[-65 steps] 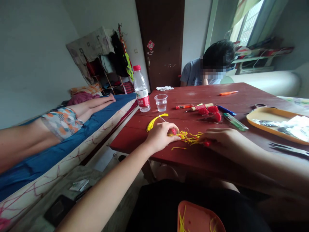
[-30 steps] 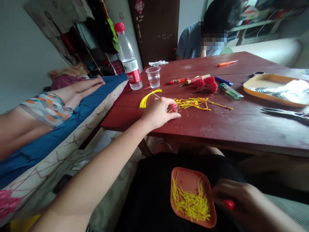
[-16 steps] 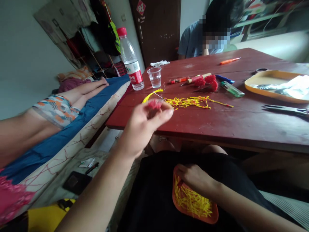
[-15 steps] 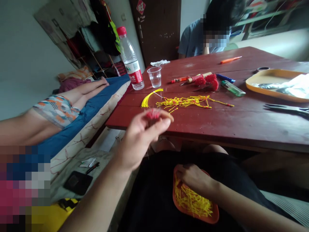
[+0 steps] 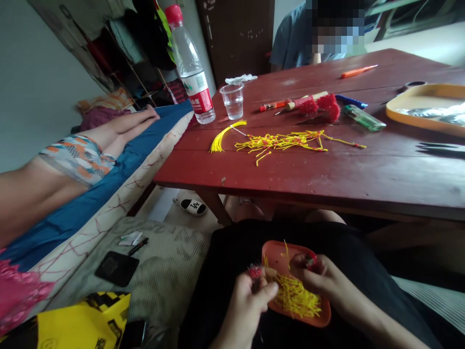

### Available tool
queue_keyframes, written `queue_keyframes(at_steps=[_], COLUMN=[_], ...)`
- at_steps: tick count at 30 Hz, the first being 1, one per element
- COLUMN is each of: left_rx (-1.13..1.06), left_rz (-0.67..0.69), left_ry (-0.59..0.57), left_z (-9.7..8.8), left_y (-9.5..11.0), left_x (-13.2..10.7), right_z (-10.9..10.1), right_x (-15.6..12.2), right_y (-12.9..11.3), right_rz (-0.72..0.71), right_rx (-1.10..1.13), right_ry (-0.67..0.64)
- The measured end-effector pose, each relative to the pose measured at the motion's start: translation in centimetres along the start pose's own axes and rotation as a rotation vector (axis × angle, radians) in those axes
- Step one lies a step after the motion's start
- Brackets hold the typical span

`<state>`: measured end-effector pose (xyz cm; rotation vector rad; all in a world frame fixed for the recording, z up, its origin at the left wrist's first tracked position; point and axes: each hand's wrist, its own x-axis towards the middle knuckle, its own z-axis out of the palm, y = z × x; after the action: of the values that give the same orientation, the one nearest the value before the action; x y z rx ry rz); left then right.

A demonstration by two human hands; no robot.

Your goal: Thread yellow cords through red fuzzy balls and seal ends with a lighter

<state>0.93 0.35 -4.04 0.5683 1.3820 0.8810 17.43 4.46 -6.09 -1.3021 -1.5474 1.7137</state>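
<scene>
Both my hands are down at my lap. My left hand [image 5: 250, 303] is closed in a pinch on a small red pompom [image 5: 255, 272] at the left edge of an orange tray [image 5: 273, 254]. The tray rests on my black-clad lap and holds several short yellow strands [image 5: 296, 298]. My right hand [image 5: 321, 281] lies over the tray's right side, fingers closed around a small red piece [image 5: 311, 261] and touching the yellow strands.
A red wooden table [image 5: 327, 169] carries a yellow strand pile [image 5: 283, 142], a yellow tassel [image 5: 220, 140], red pompoms [image 5: 321, 105], lighter [image 5: 363, 118], pens, plastic cup [image 5: 233, 100], water bottle [image 5: 189, 68] and yellow tray [image 5: 425, 109]. One person sits across; another lies on the bed, left.
My left hand has come down from the table's edge to my lap with the red pompom. My right hand stays at the orange tray. The camera has tipped downward.
</scene>
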Motion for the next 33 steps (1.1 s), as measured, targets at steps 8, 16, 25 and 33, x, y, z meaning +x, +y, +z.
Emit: queue_keyframes(at_steps=[8, 16, 25, 33], left_rx=[0.252, 0.086, 0.106, 0.117], left_rz=[0.051, -0.061, -0.091, -0.176], left_ry=[0.007, -0.098, -0.016, -0.063], left_z=[0.1, 0.3, 0.2, 0.1], left_y=[-3.6, -4.0, -2.5, -0.9], left_x=[0.6, 0.2, -0.4, -1.7], right_z=[3.8, 6.1, 4.0, 3.5], right_x=[-2.6, -2.5, -4.6, -5.2], right_y=[3.3, 3.4, 2.8, 2.1], right_rz=[0.188, 0.173, -0.027, -0.487], right_rx=[0.578, 0.725, 0.352, -0.581], right_ry=[0.178, 0.346, 0.534, 0.294])
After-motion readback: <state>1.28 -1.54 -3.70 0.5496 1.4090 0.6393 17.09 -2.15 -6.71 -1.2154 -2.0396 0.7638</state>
